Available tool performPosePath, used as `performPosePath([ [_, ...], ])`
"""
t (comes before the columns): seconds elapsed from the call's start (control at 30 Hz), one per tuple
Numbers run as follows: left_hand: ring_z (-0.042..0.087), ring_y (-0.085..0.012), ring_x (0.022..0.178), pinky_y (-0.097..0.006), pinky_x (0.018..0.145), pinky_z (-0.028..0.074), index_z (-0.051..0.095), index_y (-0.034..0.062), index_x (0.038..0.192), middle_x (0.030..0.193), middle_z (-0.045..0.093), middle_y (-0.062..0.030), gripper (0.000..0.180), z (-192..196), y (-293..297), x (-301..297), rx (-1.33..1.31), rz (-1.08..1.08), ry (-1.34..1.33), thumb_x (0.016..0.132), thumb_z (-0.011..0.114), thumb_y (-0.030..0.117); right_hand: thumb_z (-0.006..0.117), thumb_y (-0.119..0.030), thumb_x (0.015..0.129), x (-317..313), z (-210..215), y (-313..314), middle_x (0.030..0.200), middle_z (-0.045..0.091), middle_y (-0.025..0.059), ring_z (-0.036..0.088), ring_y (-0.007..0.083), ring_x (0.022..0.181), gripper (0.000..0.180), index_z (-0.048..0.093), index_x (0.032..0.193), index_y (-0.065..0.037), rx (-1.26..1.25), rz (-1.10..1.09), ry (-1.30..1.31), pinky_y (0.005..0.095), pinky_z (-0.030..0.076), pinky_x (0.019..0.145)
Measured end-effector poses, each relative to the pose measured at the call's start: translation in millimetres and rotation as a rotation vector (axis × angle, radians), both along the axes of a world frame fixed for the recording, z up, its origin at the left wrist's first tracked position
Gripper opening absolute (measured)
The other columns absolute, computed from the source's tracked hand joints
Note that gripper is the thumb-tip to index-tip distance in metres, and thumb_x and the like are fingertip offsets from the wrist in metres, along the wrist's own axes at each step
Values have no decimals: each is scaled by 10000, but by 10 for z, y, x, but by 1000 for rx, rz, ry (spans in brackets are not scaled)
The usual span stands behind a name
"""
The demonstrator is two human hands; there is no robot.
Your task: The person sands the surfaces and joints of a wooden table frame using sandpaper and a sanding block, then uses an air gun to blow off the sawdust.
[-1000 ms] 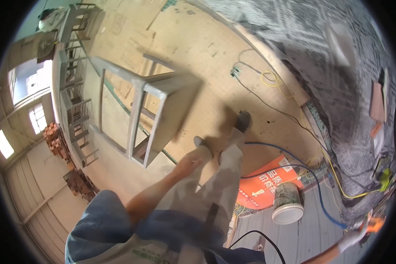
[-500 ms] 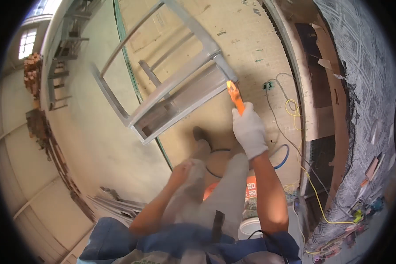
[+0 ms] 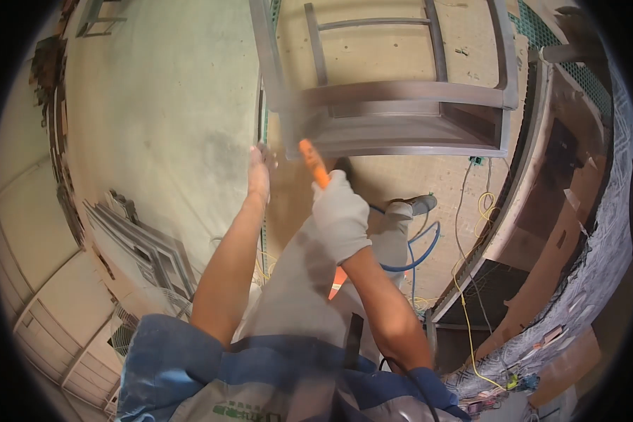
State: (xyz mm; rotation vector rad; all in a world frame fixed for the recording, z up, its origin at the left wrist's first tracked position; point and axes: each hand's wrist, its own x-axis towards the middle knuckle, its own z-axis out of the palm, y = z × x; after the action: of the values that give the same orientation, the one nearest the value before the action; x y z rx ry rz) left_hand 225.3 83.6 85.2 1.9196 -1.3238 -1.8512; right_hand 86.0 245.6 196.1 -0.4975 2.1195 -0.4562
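Note:
My right hand [image 3: 341,214], in a pale work glove, is closed round an orange tool [image 3: 314,160] whose exact kind I cannot make out. The tool's tip points up toward the near left corner of a grey furniture frame [image 3: 401,93]; touching or just short of it, I cannot tell. That frame has long rails, thin crossbars and a box-like recess facing me. My bare left hand [image 3: 259,176] is raised just left of the same corner, apart from it. Its fingers look stretched out, though motion blurs them, and a dark patch shows by the fingertips.
A blue hose [image 3: 418,264] curls by my right foot. Grey and yellow cords [image 3: 463,281] run along the floor on the right, beside a long low structure with torn cardboard [image 3: 566,183]. Grey frame parts [image 3: 144,243] and a fan [image 3: 130,327] are at the left.
The furniture frame now lies squarer to me and further right in view. My right hand and tool have shifted from its right end to its left corner; my left hand has left my knee and reached forward.

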Motion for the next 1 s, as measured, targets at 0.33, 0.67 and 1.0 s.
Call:
performPosePath([
  [0.33, 198, -295, 1586, -373, 1285, 141, 162, 34, 1659, 1715, 221, -169, 822, -393, -5, -464, 8, -217, 108, 1093, 230, 627, 672, -349, 977, -33, 167, 1171, 707, 687, 150, 722, 367, 649, 331, 597, 1072, -41, 69, -22, 76, 457, 581, 618],
  [0.67, 222, -490, 1532, -516, 1262, 209, 218, -121, 1581, 1619, 198, -410, 785, -423, 783, -422, -871, -944, -751, 1083, 479, 427, 587, -361, 1038, -1801, -35, 2764, 747, 683, 214, 693, 433, 708, 330, 569, 1023, -33, 268, -440, 484, 499, 558, 624],
  [1.0, 430, -429, 1411, -544, 1166, 338, 431, 3, 1505, 1495, 490, -263, 669, -366, 1780, -1928, -964, -1379, -450, 983, 662, 351, 593, -407, 1012, -1798, 134, 2927, 807, 719, 230, 723, 438, 761, 380, 567, 1083, -35, 190, -301, 81, 539, 577, 689],
])
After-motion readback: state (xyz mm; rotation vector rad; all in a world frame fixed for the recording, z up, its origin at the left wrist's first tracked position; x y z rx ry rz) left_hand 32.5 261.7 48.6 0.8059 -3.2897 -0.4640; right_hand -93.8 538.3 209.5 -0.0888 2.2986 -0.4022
